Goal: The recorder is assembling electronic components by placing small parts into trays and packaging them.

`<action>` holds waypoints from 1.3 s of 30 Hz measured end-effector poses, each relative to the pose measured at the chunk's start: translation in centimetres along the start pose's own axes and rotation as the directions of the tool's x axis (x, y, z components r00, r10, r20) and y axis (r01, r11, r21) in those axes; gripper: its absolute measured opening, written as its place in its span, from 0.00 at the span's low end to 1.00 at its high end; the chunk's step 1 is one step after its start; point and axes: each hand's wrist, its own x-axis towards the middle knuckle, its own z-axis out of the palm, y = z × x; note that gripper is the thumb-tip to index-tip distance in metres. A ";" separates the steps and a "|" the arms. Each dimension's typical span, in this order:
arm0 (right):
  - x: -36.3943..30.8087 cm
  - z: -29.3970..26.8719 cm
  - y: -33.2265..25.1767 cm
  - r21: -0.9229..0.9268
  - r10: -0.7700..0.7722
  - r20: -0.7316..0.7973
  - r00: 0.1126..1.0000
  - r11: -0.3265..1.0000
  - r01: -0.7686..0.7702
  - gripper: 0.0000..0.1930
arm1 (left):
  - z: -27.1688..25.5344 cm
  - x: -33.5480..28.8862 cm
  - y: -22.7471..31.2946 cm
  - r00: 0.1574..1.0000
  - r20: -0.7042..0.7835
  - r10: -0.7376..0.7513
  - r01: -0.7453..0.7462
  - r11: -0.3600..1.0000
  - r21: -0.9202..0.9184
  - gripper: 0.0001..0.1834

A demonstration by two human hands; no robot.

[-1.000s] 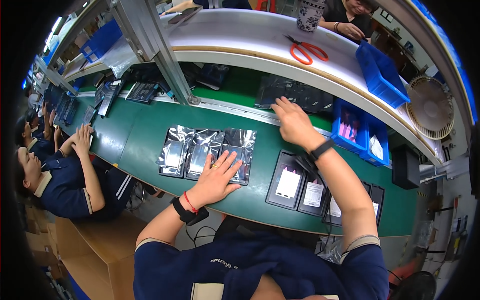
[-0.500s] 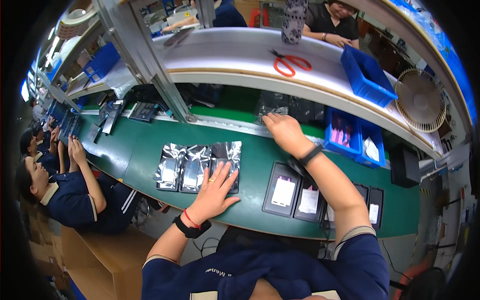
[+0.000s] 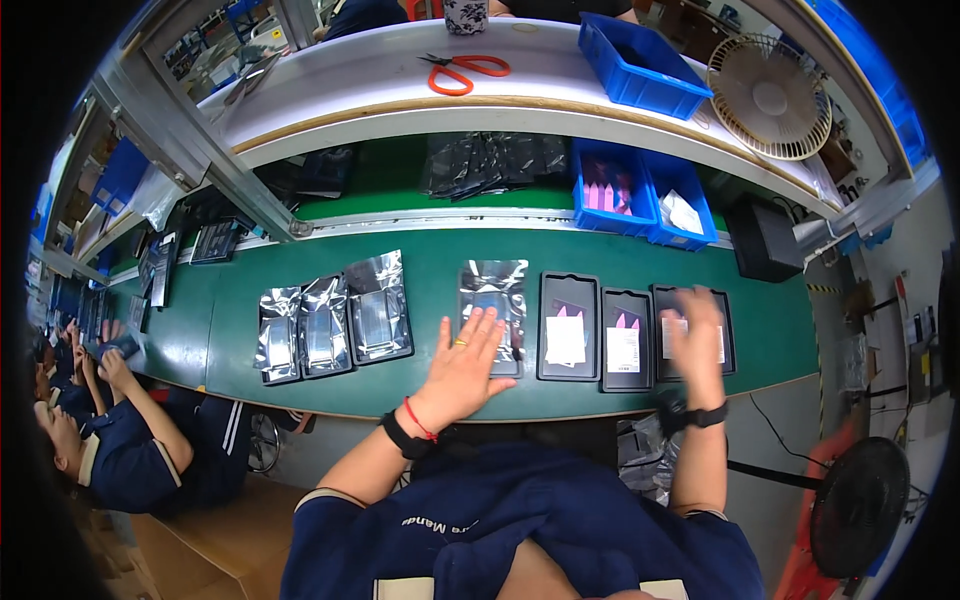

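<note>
My left hand point(image 3: 465, 367) lies flat, fingers spread, on a silver foil bag point(image 3: 493, 300) on the green belt point(image 3: 400, 370). To its right lie three black trays: the first point(image 3: 568, 326) and second point(image 3: 627, 338) carry white and pink slips. My right hand point(image 3: 693, 344), blurred, rests over the third tray point(image 3: 700, 330) with loose fingers; nothing visible in it. Three more silver foil bags point(image 3: 330, 318) with dark trays inside lie left of my left hand.
Behind the belt are a pile of dark bags point(image 3: 490, 162) and two blue bins point(image 3: 640, 192) with pink and white slips. The upper shelf holds orange scissors point(image 3: 462, 70), a blue bin point(image 3: 640, 50) and a fan point(image 3: 768, 95). Seated workers point(image 3: 110, 430) at left.
My right hand left the dark bag pile and came down onto the rightmost tray. A foil bag now lies under my left hand, apart from the other three. The view shifted right.
</note>
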 end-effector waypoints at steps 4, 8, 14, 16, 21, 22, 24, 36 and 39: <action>-1.5 -0.8 7.5 -0.471 0.576 0.070 0.815 0.739 -0.482 0.27 | -1.9 -1.0 -2.6 0.997 -0.016 -0.082 0.083 0.988 0.127 0.42; -1.7 0.6 5.1 -0.362 0.525 0.135 0.840 0.816 -0.451 0.27 | -3.4 -3.0 -6.0 0.985 -0.049 -0.167 0.173 0.967 0.186 0.42; -1.8 2.6 -1.3 -0.331 0.398 0.200 0.895 0.887 -0.321 0.27 | -5.1 -5.3 -9.9 0.915 -0.047 -0.401 0.400 0.884 0.243 0.43; -1.8 3.0 -3.2 -0.298 0.352 0.224 0.909 0.913 -0.279 0.28 | -5.2 -5.4 -10.0 0.915 -0.060 -0.398 0.401 0.887 0.229 0.43; -0.6 4.8 -7.1 -0.136 0.250 0.302 0.920 0.966 -0.218 0.31 | -7.8 -1.9 -8.3 0.961 -0.080 -0.266 0.274 0.955 0.114 0.44; -0.1 4.3 -8.4 -0.095 0.272 0.323 0.907 0.962 -0.255 0.31 | -8.6 -0.8 -8.4 0.958 -0.094 -0.269 0.279 0.954 0.112 0.44; 1.2 4.0 -9.3 -0.115 0.122 0.198 0.972 0.988 -0.101 0.30 | -10.2 2.6 -9.6 0.993 0.034 -0.110 0.108 0.992 0.062 0.43; 17.5 9.0 -17.1 0.000 -0.260 0.476 0.840 0.955 0.296 0.23 | -4.3 19.4 -20.9 0.997 0.017 -0.071 0.072 0.993 -0.096 0.43; 20.7 10.7 -17.7 0.013 -0.209 0.556 0.804 0.970 0.243 0.23 | -6.8 18.0 -20.9 0.988 0.119 -0.095 0.115 0.979 -0.167 0.35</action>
